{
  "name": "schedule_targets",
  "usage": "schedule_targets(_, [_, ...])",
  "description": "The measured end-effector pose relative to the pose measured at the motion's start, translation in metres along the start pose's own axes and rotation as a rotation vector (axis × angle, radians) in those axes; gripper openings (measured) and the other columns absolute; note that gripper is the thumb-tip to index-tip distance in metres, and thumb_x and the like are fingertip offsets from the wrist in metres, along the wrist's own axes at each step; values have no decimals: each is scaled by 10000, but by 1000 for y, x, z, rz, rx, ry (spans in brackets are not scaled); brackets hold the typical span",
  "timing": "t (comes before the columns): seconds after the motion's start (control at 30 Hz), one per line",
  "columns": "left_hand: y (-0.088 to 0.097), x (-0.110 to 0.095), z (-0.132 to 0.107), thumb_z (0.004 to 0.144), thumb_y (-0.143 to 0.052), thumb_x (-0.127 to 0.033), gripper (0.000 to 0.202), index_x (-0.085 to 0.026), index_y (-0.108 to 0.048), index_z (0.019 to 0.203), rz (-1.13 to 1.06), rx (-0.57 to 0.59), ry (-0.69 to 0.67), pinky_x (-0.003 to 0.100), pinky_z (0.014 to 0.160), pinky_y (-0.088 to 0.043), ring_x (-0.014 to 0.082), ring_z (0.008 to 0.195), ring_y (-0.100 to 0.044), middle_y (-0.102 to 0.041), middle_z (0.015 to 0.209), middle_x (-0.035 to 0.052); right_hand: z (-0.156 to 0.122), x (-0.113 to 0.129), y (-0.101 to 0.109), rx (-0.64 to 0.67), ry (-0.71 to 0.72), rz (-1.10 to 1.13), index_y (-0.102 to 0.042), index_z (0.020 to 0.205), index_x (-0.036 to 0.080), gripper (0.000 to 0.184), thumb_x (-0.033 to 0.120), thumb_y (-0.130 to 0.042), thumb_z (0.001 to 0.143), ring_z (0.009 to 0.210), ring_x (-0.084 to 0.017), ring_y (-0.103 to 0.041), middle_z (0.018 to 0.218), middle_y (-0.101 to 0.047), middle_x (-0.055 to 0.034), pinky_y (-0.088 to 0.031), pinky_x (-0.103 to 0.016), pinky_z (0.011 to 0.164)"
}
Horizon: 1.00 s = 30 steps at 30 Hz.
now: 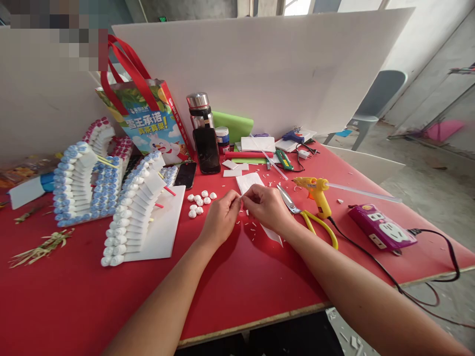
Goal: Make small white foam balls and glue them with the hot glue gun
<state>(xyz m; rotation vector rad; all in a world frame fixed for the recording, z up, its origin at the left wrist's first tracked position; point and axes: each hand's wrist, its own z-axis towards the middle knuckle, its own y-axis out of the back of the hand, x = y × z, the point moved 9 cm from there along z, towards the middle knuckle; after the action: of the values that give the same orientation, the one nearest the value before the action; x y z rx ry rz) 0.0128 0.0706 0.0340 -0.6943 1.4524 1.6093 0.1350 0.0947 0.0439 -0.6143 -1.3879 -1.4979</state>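
My left hand and my right hand meet fingertip to fingertip above the red table, both in a pinch. Whatever sits between the fingertips is tiny and whitish, too small to name. Beneath and behind the hands lies a white sheet of paper. Several small white rolled balls are grouped just left of my left hand. Yellow-handled scissors lie partly open beside my right hand, near a yellow glue gun with a clear glue stick in its back.
Left stand a white curved model on a white board and a blue-and-white one. Behind are a shopping bag, a steel bottle, a phone and a green cutter. A purple power strip trails cables at right.
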Motion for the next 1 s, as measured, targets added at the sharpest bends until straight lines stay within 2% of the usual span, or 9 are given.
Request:
schedule_targets(0.1, [2,-12,-2,1013,-372,-320,260,-211,-457,793,280,-44,-126,272,596,-302,148,631,-489,-527,706,-3,0,-6,-5,42,-46,108,-602,707,187,128,236,-569,820,492,-137,-602,551,-650,2,-437,-243,537])
schedule_targets(0.23, [1,-20,-2,1019,-338,-269,254,-216,-439,792,568,-86,-205,289,583,-272,181,678,-549,-576,770,38,1,-10,-10,62,-60,196,-597,703,192,162,260,-560,846,548,-165,-656,577,-677,-19,-477,-262,566])
schedule_targets(0.33, [-2,-23,-3,1012,-341,-225,243,-208,-474,810,727,-86,-254,300,568,-257,185,678,-562,-596,802,52,2,-14,-12,72,-70,228,-599,727,194,161,271,-548,859,600,-172,-673,608,-695,-26,-499,-274,610])
schedule_targets(0.43, [-6,-25,-4,994,-342,-174,235,-198,-503,824,807,-60,-303,315,557,-249,187,655,-552,-601,813,61,4,-19,-11,62,-81,218,-586,739,197,112,249,-551,833,597,-173,-663,602,-685,-18,-488,-270,587])
schedule_targets(0.57, [-7,-25,-4,989,-349,-170,237,-193,-515,821,752,-46,-306,317,561,-269,197,661,-553,-606,809,67,7,-23,-10,53,-86,212,-567,727,196,63,200,-536,781,583,-167,-653,609,-676,-11,-470,-261,560])
schedule_targets(0.67, [-1,-23,-3,1014,-362,-237,261,-196,-538,825,530,-80,-246,296,608,-343,194,699,-580,-623,798,58,9,-23,-10,33,-61,196,-582,724,193,60,207,-547,771,606,-163,-651,636,-677,-8,-465,-257,567])
schedule_targets(0.8, [6,-19,-2,1016,-403,-288,250,-197,-618,926,294,-117,-216,288,700,-418,198,788,-625,-679,857,65,10,-21,-8,24,-46,191,-607,740,188,70,242,-578,776,645,-162,-654,696,-689,-14,-477,-256,582])
schedule_targets(1.0, [13,-19,-2,982,-484,-267,215,-181,-681,984,204,-167,-236,284,760,-459,187,823,-632,-696,890,70,7,-15,-13,141,-135,359,-587,721,185,94,238,-606,797,566,-159,-648,654,-683,-21,-491,-259,544])
